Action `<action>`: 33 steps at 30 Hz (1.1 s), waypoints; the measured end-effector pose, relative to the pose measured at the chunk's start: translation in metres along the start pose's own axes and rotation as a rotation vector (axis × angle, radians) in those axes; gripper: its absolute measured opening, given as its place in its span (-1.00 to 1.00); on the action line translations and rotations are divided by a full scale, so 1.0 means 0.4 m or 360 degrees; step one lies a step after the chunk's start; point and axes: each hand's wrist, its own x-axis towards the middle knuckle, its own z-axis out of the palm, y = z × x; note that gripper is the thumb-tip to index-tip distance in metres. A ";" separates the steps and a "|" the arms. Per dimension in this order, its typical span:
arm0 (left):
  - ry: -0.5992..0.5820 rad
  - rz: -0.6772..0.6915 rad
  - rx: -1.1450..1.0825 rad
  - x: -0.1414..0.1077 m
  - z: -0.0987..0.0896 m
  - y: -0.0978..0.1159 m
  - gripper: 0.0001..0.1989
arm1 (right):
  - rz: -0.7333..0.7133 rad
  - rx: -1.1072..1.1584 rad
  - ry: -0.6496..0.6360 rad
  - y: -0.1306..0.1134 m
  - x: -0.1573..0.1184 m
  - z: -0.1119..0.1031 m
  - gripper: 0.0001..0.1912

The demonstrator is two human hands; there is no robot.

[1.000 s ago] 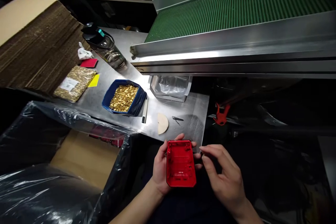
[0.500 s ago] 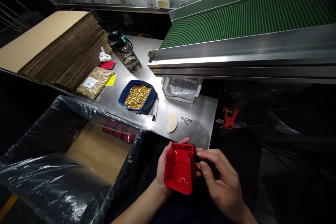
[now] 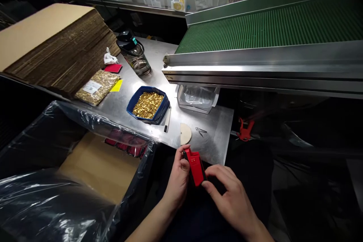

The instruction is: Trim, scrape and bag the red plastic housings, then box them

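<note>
Two hands are working at a red case (image 3: 196, 168), just off the table's (image 3: 217, 124) near edge. Left to right: black-lined box (image 3: 82, 117) is holding red pieces (image 3: 127, 147); blue bin (image 3: 161, 114) is carrying gold bits (image 3: 149, 104); left hand (image 3: 179, 177) is closing round the case's left end — case tilting; right hand (image 3: 227, 194) is half curling, fingertips meeting its lower right edge — can't tell if it's gripping.
</note>
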 end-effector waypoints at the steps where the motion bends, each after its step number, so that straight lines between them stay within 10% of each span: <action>1: 0.0008 0.0042 0.0090 0.001 -0.001 0.004 -0.25 | 0.0097 0.0043 -0.0081 0.003 0.003 -0.004 -0.90; 8: 0.0010 -0.0032 0.0235 0.010 -0.001 0.006 -0.34 | 0.0312 0.0348 -0.0332 0.009 0.020 -0.016 -0.84; 33: 0.0067 -0.0130 0.0122 0.022 0.027 0.013 -0.62 | 0.0390 0.0618 -0.0259 0.051 -0.008 -0.001 -0.79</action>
